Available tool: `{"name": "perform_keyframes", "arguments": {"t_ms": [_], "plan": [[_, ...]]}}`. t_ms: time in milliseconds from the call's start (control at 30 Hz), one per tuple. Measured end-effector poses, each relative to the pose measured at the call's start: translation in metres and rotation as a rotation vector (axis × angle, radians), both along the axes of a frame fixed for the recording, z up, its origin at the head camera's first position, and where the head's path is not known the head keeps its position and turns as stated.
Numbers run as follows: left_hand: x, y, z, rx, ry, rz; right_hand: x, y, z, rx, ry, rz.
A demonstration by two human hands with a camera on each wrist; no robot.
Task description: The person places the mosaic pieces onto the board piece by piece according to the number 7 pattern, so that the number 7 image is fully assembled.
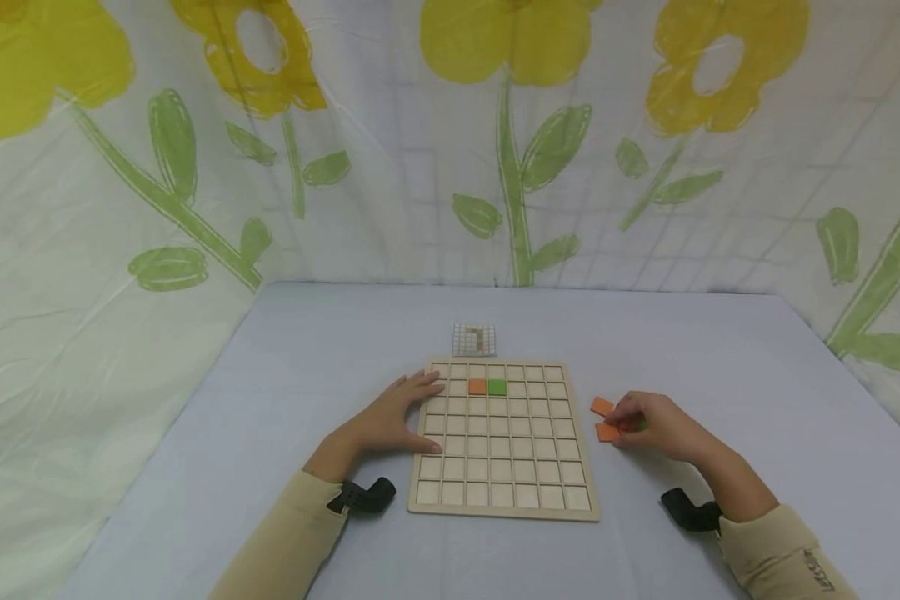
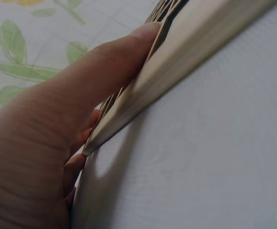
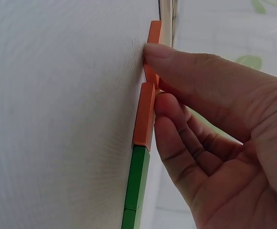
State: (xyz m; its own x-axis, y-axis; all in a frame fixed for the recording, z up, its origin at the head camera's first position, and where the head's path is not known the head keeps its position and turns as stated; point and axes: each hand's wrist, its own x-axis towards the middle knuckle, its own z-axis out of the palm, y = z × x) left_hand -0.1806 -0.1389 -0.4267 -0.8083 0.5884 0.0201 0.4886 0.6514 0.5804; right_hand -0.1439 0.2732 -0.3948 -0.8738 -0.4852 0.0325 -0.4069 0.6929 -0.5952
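Observation:
A wooden grid board lies on the table. One orange tile and one green tile sit side by side in its second row. My left hand rests on the board's left edge, thumb and fingers spread apart. Right of the board, my right hand is down at a group of loose tiles, its thumb pressed to an orange tile and fingers bent in. Beside that stand another orange tile and green tiles, partly covered by the hand in the head view.
A small card printed with a coloured grid pattern lies just beyond the board's top edge. A pale cloth covers the table. Behind it hangs a white curtain with yellow flowers.

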Motion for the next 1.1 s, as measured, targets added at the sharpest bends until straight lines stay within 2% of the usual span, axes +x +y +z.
{"name": "perform_keyframes", "arguments": {"t_ms": [267,533,1100], "plan": [[0.000,0.001,0.002,-0.015,-0.015,0.004,-0.001,0.000,0.002,0.027,-0.006,0.010],[0.000,0.000,0.002,-0.022,-0.011,0.009,-0.004,-0.003,0.011,0.046,-0.023,0.007],[0.001,-0.001,0.001,-0.011,0.009,-0.003,-0.027,-0.029,0.020,0.050,-0.038,-0.009]]}}
